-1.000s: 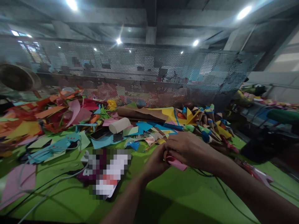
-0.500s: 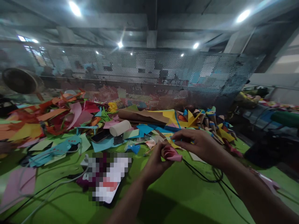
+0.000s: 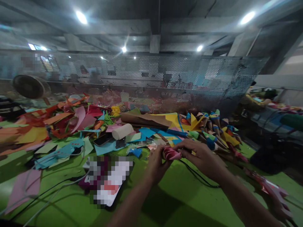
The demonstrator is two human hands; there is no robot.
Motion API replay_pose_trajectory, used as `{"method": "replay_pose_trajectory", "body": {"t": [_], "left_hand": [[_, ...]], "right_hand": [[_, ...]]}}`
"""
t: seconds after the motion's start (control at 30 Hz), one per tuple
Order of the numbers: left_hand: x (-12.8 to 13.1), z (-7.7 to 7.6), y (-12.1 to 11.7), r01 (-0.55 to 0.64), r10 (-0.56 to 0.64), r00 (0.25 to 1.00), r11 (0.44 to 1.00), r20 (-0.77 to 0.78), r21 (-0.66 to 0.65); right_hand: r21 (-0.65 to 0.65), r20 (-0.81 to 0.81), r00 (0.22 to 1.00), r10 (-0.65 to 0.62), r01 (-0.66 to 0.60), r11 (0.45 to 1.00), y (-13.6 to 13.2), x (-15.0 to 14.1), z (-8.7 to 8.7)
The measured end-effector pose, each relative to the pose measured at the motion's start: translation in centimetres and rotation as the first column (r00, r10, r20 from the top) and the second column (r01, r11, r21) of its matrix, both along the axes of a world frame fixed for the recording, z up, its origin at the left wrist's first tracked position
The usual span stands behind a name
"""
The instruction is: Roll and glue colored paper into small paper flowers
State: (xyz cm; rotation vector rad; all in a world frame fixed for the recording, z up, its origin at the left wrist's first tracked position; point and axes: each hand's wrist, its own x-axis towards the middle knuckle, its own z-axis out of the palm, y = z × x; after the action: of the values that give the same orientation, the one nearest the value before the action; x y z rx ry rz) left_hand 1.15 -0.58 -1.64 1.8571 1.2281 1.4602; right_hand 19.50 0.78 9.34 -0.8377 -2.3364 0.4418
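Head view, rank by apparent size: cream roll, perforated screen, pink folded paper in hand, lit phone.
1. Perforated screen
2. Lit phone
3. Cream roll and pink folded paper: too close to rank

The left hand (image 3: 156,163) and right hand (image 3: 197,154) are close together, fingers bent. Maybe they touch; it's hard to tell.

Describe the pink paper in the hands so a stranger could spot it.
Find the green table before the mesh screen. Near its middle, the left hand and right hand are close together, with pink paper between them. Unlike the pink sheet lying flat at the table's left, this piece is curled into folds and held up.
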Motion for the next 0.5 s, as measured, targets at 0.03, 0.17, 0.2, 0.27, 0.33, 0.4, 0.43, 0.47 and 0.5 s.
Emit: {"method": "replay_pose_trajectory", "body": {"t": [0.03,0.17,0.2,0.27,0.33,0.4,0.43,0.47,0.5], "left_hand": [[0.0,0.0,0.1,-0.006,0.006,1.0,1.0,-0.016,0.016],[-0.1,-0.2,0.5,0.026,-0.026,1.0,0.999,-0.001,0.033],[-0.1,-0.2,0.5,0.036,-0.036,0.999,0.999,0.011,0.033],[-0.1,-0.3,0.6,0.042,-0.043,0.999,0.998,0.021,0.046],[-0.1,-0.4,0.6,0.044,-0.044,0.999,0.996,0.0,0.072],[-0.1,-0.4,0.6,0.056,-0.054,0.998,0.995,-0.027,0.08],[-0.2,-0.4,0.6,0.064,-0.062,0.997,0.995,-0.035,0.076],[-0.2,-0.4,0.6,0.074,-0.071,0.997,0.995,-0.041,0.073],[-0.2,-0.5,0.6,0.081,-0.078,0.996,0.994,-0.045,0.069]], "right_hand": [[-0.008,-0.002,1.0,0.009,-0.009,1.0,0.1,0.1,-0.1],[-0.112,-0.001,0.999,0.043,-0.043,0.993,0.1,0.4,-0.3],[-0.134,-0.006,0.999,0.049,-0.049,0.99,0.0,0.4,-0.3],[-0.164,-0.023,0.998,0.057,-0.06,0.985,0.0,0.4,-0.4],[-0.183,-0.036,0.997,0.063,-0.068,0.981,-0.1,0.5,-0.6],[-0.195,-0.04,0.997,0.063,-0.07,0.978,0.0,0.5,-0.8],[-0.198,-0.044,0.997,0.059,-0.067,0.978,0.0,0.5,-0.9],[-0.202,-0.051,0.997,0.052,-0.061,0.977,0.0,0.5,-1.0],[-0.206,-0.06,0.997,0.042,-0.053,0.977,0.0,0.5,-1.1]]}}
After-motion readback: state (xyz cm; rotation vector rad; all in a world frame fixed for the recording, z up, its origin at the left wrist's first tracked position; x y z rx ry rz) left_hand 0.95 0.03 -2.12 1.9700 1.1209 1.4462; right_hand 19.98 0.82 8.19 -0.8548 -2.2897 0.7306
